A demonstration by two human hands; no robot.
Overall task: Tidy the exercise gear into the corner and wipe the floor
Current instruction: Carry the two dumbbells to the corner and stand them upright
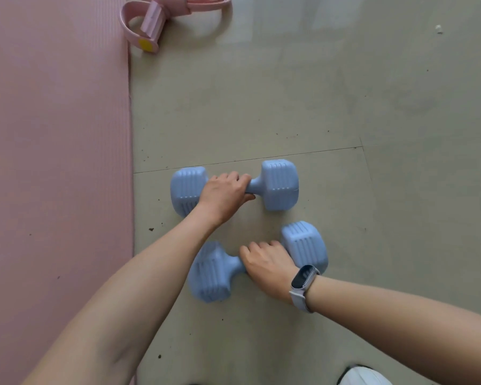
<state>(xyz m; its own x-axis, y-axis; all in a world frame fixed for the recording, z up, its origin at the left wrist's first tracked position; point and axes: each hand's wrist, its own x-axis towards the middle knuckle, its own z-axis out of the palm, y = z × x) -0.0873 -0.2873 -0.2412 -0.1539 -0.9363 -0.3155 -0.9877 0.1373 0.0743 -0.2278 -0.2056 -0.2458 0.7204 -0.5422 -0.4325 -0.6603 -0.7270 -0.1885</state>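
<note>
- left hand (224, 197) wraps handle of far dumbbell (279, 184)
- right hand (268, 266) wraps near dumbbell (211, 273)
- both on floor (372, 107) beside mat (56, 162)
- rigid, smooth, probably hefty; mid-handle grip balances

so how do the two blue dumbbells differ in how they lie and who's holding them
The far dumbbell lies about level across the view, gripped by the left hand; the near dumbbell is angled, its right end farther away, gripped by the right hand. Both are light blue, ribbed, and held at the handle.
</note>
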